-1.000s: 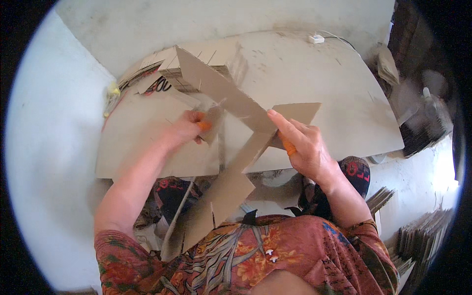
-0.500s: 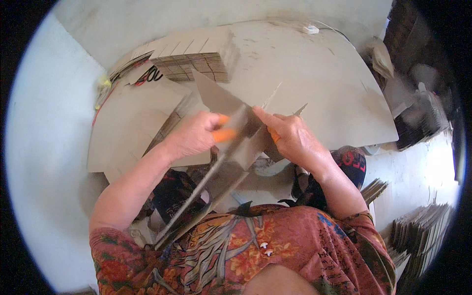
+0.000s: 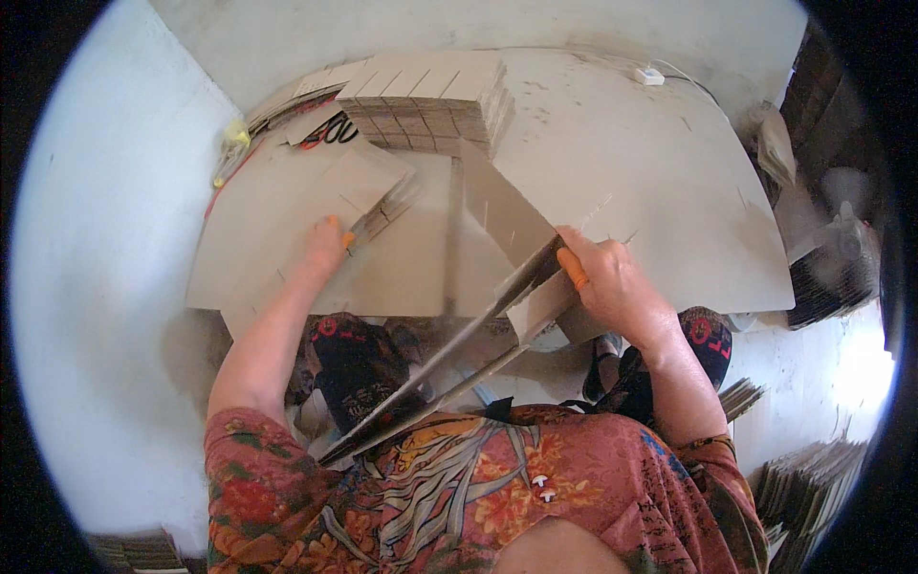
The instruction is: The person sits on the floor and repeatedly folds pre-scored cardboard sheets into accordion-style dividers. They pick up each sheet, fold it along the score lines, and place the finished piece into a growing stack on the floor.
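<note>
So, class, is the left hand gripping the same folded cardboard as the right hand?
No, only the right hand grips the folded cardboard; the left hand is apart from it, at slotted cardboard on the table.

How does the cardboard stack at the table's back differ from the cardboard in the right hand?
The cardboard stack rests on the table; the held cardboard is tilted in the right hand. The stack is many flat layers; the held cardboard, panels set at angles. Both look brownish.

I see a rust-red, short-sleeved floral top (image 3: 459, 474) with two tiny white mushroom-shaped ornaments (image 3: 546, 496) on its front, dark trousers (image 3: 359, 373) with red lettering (image 3: 705, 332), and bright orange finger covers (image 3: 573, 269).
</note>
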Demonstrator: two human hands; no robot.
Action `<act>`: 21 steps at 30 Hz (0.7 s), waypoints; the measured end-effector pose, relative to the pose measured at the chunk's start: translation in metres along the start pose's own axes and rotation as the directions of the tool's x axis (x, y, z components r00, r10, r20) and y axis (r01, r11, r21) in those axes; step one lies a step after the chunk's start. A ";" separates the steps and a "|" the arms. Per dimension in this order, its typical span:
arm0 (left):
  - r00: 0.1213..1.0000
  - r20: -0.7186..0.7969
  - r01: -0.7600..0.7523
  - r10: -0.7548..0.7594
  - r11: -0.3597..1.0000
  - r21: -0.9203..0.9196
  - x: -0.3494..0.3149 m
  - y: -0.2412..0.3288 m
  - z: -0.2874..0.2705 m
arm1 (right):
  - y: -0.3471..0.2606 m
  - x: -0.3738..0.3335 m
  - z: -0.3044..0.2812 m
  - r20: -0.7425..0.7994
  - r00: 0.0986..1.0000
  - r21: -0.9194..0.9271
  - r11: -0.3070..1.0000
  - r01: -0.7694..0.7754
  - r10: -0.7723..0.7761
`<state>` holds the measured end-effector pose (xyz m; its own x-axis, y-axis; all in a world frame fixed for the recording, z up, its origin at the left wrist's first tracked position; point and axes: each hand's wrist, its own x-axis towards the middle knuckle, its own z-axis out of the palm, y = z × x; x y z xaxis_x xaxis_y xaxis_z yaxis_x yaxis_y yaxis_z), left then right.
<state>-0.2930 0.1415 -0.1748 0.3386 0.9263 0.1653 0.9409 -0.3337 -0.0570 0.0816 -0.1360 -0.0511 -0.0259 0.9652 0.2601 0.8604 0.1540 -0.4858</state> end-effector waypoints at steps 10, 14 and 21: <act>0.986 0.157 -0.003 0.054 0.952 -0.306 0.023 0.014 -0.086 | 0.000 -0.001 -0.001 -0.099 0.993 0.079 0.994 0.073 -0.065; 0.975 0.190 0.001 0.113 0.859 -0.512 0.025 0.054 -0.118 | -0.007 -0.002 -0.005 -0.316 0.912 0.107 0.945 0.308 -0.262; 0.857 0.416 0.132 0.303 0.651 -0.747 -0.018 0.163 -0.160 | 0.002 -0.003 -0.001 -0.193 0.971 0.123 0.978 0.168 -0.143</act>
<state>-0.1465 0.0425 -0.0295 0.5767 0.7654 -0.2856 0.6558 -0.2253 0.7205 0.0839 -0.1391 -0.0520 -0.0500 0.8745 0.4825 0.7745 0.3390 -0.5341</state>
